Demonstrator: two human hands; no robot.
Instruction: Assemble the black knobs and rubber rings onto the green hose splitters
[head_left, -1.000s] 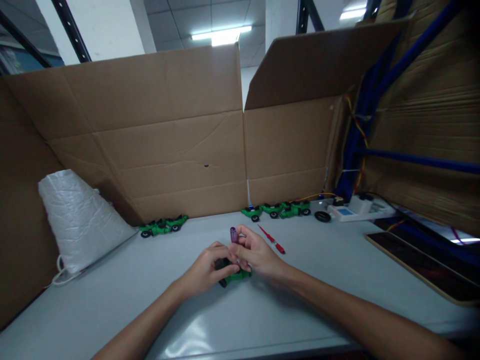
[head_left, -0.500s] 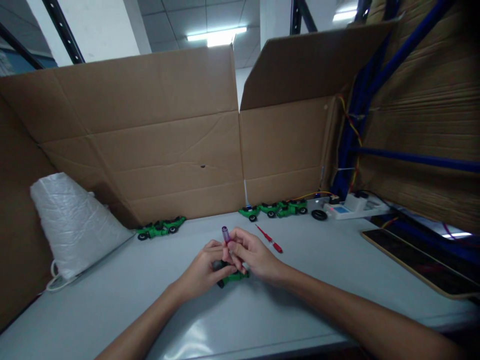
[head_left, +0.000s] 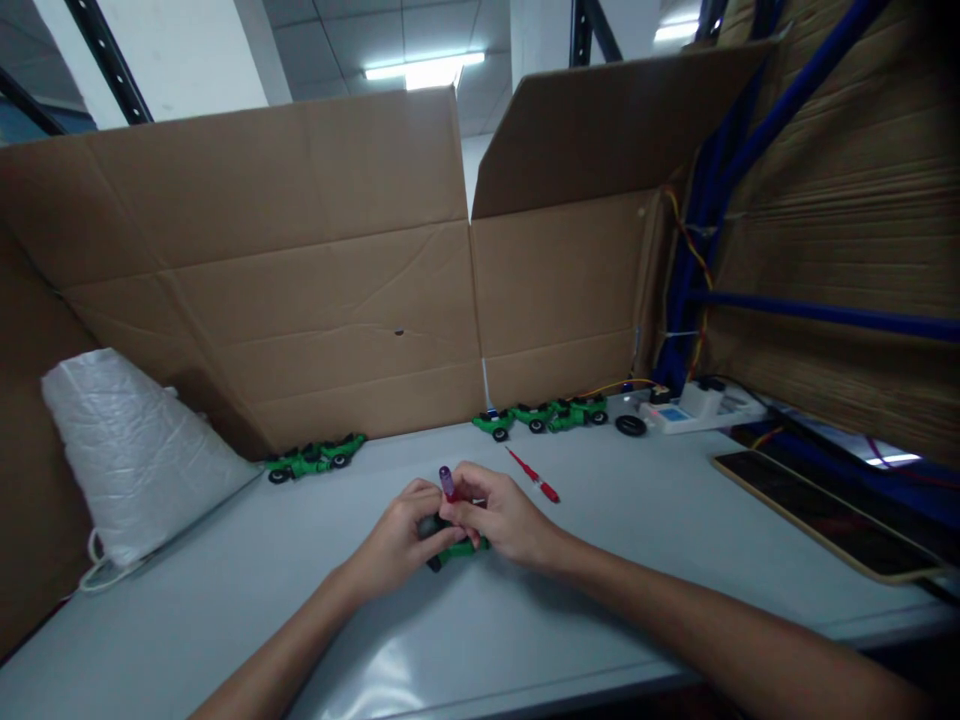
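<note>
My right hand (head_left: 504,515) is closed with thumb and fingers around a small screwdriver (head_left: 447,482), whose purple, see-through handle sticks up from the grip. Its tip is hidden behind the fingers, over a green toy car (head_left: 454,552) with black wheels. That car is low over the table or on it; I cannot tell which. From the left, my left hand (head_left: 397,540) grips the car, thumb along its near side, covering much of it. Just beyond my right hand lies a red screwdriver (head_left: 534,476) with a thin shaft.
Along the cardboard wall (head_left: 352,300) stand green toy cars, one group (head_left: 315,458) at left and another (head_left: 540,416) at right. A white bag (head_left: 142,460) sits far left. Black rings (head_left: 631,426), a power strip (head_left: 705,408) and a dark flat panel (head_left: 825,515) are at right.
The screwdriver has dropped a little toward the toy car, with my right fingers now closer over it. My left hand keeps its hold. The whole view has shifted slightly.
</note>
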